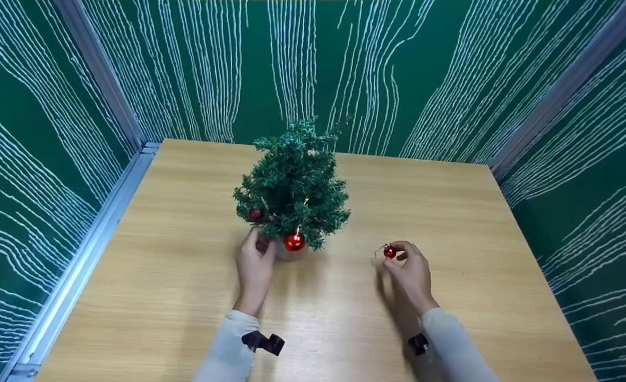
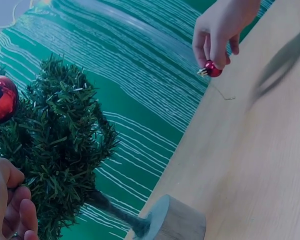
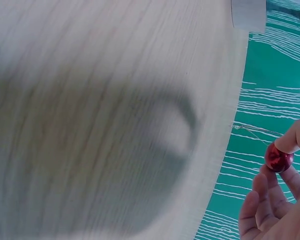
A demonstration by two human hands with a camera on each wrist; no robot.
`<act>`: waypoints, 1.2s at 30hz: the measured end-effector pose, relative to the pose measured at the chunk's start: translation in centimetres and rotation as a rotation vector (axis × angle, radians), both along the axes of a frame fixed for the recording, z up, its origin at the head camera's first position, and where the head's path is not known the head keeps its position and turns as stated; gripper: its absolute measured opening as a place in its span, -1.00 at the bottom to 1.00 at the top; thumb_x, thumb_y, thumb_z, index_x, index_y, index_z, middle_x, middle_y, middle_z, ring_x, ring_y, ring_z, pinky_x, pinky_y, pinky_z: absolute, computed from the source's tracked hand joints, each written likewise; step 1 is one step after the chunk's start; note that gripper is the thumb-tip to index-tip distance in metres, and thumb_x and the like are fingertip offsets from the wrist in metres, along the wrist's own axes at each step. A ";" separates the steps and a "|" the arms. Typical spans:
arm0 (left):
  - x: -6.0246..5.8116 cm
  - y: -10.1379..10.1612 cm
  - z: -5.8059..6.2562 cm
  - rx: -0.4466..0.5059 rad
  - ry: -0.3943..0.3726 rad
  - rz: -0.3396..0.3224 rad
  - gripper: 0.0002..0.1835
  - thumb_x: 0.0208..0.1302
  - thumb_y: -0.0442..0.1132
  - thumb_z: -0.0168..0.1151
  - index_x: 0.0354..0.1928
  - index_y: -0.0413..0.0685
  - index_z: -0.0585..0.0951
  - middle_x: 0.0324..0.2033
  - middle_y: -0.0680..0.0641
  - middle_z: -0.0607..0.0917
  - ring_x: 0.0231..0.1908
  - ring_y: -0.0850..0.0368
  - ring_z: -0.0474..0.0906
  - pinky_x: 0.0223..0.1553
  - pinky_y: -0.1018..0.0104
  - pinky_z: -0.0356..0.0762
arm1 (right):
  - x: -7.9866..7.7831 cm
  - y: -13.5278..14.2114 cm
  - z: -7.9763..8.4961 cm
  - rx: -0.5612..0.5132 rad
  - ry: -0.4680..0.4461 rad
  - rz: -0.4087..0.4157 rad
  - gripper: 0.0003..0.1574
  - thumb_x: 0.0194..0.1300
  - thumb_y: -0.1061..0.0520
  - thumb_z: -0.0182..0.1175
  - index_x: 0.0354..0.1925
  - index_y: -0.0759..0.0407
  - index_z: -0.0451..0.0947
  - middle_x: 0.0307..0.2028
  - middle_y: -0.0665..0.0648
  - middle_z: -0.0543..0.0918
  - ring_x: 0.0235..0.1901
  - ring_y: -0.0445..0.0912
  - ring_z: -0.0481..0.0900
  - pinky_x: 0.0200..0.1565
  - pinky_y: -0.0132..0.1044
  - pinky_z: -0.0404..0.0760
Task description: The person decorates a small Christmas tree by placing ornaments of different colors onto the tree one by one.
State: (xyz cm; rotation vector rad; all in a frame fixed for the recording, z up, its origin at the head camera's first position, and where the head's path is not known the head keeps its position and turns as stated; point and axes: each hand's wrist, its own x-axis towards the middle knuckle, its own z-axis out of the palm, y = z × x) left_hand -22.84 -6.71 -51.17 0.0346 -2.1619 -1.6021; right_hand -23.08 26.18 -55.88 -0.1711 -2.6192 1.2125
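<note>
A small green Christmas tree point(image 1: 294, 185) stands upright on a round pale base point(image 2: 182, 222). Two red baubles hang on its near side: a shiny one point(image 1: 294, 241) low at the front and a darker one point(image 1: 255, 214) at the left. My left hand point(image 1: 255, 260) is at the tree's lower left, thumb and fingers curled together at a low branch, apparently pinching it; the fingertips are partly hidden. Right of the tree, my right hand point(image 1: 411, 270) pinches a small red bauble point(image 3: 279, 158) above the table. A thin hooked wire point(image 3: 250, 130) sticks out from this bauble.
The light wooden table point(image 1: 185, 212) is bordered by green walls point(image 1: 254, 69) with white wavy lines. A metal frame rail point(image 1: 79, 270) runs along its left side. Dark straps point(image 1: 262, 342) sit on both sleeves near the wrists.
</note>
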 end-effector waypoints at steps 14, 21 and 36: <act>0.0 -0.7 -0.1 -0.036 0.001 0.056 -0.87 0.12 -0.44 0.31 -0.29 -0.17 0.60 -0.51 -0.06 0.58 -0.46 0.12 0.49 -0.40 0.32 0.49 | 0.7 -0.8 0.4 -0.020 -0.031 0.010 -0.60 0.09 0.24 0.38 -0.05 0.11 0.59 -0.14 0.07 0.69 -0.21 -0.05 0.53 -0.25 -0.26 0.48; 0.0 -0.8 -0.1 -0.031 -0.001 0.053 -0.89 0.13 -0.45 0.31 -0.33 -0.19 0.57 -0.51 -0.08 0.58 -0.46 0.08 0.48 -0.40 0.29 0.48 | 1.1 -1.3 0.4 -0.042 -0.012 0.007 -0.64 0.07 0.26 0.37 -0.12 0.10 0.59 -0.19 0.06 0.70 -0.25 -0.04 0.55 -0.33 -0.33 0.47; -0.5 -1.4 0.4 -0.023 -0.026 0.055 -0.91 0.17 -0.43 0.27 -0.37 -0.15 0.55 -0.51 -0.06 0.58 -0.43 -0.02 0.54 -0.39 0.31 0.50 | 1.7 -3.2 2.0 -0.081 0.050 0.061 -0.66 0.06 0.28 0.37 -0.14 0.11 0.60 -0.24 0.04 0.70 -0.31 -0.07 0.56 -0.31 -0.34 0.46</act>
